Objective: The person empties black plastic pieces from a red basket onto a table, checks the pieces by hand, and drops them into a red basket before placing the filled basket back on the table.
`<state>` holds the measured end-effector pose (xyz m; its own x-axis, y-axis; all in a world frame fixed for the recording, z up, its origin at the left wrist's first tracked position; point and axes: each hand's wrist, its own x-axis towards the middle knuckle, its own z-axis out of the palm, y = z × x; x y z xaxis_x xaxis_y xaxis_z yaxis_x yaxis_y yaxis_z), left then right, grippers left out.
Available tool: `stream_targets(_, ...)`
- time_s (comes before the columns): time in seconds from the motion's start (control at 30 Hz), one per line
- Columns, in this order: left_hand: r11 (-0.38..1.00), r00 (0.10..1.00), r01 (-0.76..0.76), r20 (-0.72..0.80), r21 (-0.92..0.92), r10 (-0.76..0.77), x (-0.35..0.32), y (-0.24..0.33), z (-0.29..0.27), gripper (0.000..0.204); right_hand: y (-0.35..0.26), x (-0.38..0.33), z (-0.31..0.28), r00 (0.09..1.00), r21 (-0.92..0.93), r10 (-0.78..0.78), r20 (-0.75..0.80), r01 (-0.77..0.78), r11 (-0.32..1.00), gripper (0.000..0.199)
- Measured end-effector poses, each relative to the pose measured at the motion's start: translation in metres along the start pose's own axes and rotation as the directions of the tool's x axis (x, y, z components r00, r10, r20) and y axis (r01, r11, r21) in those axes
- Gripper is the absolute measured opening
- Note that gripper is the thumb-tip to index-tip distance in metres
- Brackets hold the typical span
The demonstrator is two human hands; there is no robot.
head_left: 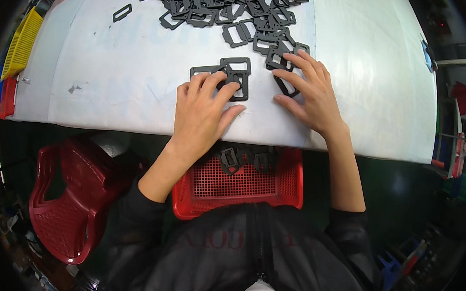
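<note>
Black frames [237,75] under left fingers [219,83]

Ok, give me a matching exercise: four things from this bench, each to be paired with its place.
Things:
1. left hand
2. right hand
3. red basket
4. red chair

Places:
A. on the person's lap, under the table edge
B. on the floor at the left
C. on the overlapped frames
D. on a frame at the foot of the pile

Pairs: 1-C, 2-D, 3-A, 4-B
</note>
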<state>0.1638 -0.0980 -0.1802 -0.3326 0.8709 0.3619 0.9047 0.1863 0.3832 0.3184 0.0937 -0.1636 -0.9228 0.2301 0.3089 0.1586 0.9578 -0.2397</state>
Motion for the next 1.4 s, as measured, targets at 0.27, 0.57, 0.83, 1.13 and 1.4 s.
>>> stream_targets(0.27, 0.994, 0.994, -0.065, -0.078, 0.086, 0.072, 0.002, 0.003, -0.004, 0.041, -0.033, 0.025, 0.023, 0.981, 0.098, -0.049, -0.187, 0.068, 0.993, 0.033)
stream_targets(0.57, 0.939, 0.930, -0.330, 0.204, 0.096, 0.306, 0.027, -0.038, -0.010, 0.045, -0.094, -0.003, 0.027, 0.965, 0.050, 0.264, 0.007, -0.264, 0.963, 0.053)
stream_targets(0.83, 0.951, 0.943, -0.310, 0.124, -0.019, 0.310, 0.030, -0.031, -0.022, 0.029, -0.085, -0.018, 0.009, 0.964, 0.075, 0.238, -0.118, -0.230, 0.970, 0.036)
stream_targets(1.13, 0.992, 0.999, -0.014, -0.052, -0.127, 0.007, 0.015, -0.054, -0.029, 0.033, -0.051, 0.044, 0.026, 0.967, 0.172, 0.256, -0.002, -0.252, 0.952, 0.029)
stream_targets(1.4, 0.994, 0.996, -0.085, -0.027, -0.072, 0.083, 0.016, -0.062, -0.024, 0.025, -0.053, 0.053, 0.023, 0.938, 0.226, 0.343, 0.045, -0.344, 0.911, 0.025)
